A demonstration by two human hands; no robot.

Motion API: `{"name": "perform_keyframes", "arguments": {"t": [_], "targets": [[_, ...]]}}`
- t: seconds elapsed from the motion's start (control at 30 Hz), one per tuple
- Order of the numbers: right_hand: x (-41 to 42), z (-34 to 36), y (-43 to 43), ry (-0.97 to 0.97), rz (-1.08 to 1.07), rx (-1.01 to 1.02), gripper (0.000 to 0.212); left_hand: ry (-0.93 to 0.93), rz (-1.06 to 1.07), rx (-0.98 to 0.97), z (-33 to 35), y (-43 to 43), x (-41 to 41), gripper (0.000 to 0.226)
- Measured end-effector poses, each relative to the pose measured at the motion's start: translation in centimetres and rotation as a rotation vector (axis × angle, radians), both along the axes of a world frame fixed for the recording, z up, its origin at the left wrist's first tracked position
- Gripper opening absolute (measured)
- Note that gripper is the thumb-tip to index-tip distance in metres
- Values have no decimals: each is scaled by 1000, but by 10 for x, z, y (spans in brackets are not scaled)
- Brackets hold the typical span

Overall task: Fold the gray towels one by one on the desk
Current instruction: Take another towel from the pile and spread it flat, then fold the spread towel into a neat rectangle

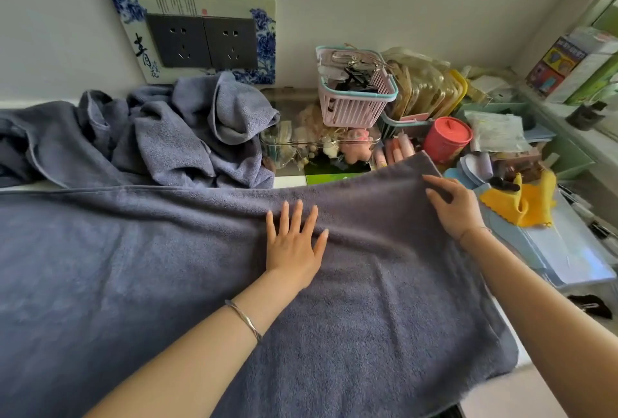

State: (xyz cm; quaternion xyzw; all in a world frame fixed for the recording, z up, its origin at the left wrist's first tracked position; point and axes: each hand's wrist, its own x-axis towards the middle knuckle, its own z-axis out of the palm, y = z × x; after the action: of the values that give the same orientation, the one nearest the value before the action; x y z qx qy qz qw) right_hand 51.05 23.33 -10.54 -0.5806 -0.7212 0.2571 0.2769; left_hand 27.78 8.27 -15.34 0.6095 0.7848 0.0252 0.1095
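Observation:
A large gray towel (133,267) lies spread across the desk, filling the lower left and middle of the view. My left hand (296,243) presses flat on it near the middle, fingers straight and spread. My right hand (454,207) rests on the towel's raised far right corner, fingers slightly bent on the cloth. A wrinkle runs between the two hands. A heap of crumpled gray towels (160,140) sits behind, against the wall.
Clutter crowds the back right: a pink slatted basket (354,96), a red lidded cup (446,140), a clear box of small trinkets (317,146), a yellow cloth (521,203) on a pale blue sheet. A wall socket panel (200,39) is above the heap.

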Motion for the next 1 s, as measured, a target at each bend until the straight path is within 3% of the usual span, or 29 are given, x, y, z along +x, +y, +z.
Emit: {"name": "perform_keyframes", "arguments": {"t": [0.17,0.43,0.53,0.6,0.67,0.73,0.83,0.93,1.0], "targets": [[-2,8,14,125,-3,-247,43,-40,40,-5,-5,18,-9,56],[33,-19,-28,125,-127,-319,60,5,-1,1,-13,31,-7,59],[51,-26,-50,58,-134,-357,56,-16,-21,-82,-14,40,0,60],[64,-24,-64,-13,-69,-398,43,-70,-11,-79,-15,41,3,60],[75,-12,-75,-71,11,-431,24,-215,-25,41,-14,34,8,61],[77,6,-83,-75,88,-488,19,-336,-104,182,-7,17,15,66],[63,36,-95,94,194,-609,32,-578,-136,178,9,-7,31,52],[29,52,-110,277,270,-686,41,-1192,67,29,36,-16,46,39],[-4,55,-127,296,339,-670,46,-1568,229,-130,56,-19,45,38]]}}
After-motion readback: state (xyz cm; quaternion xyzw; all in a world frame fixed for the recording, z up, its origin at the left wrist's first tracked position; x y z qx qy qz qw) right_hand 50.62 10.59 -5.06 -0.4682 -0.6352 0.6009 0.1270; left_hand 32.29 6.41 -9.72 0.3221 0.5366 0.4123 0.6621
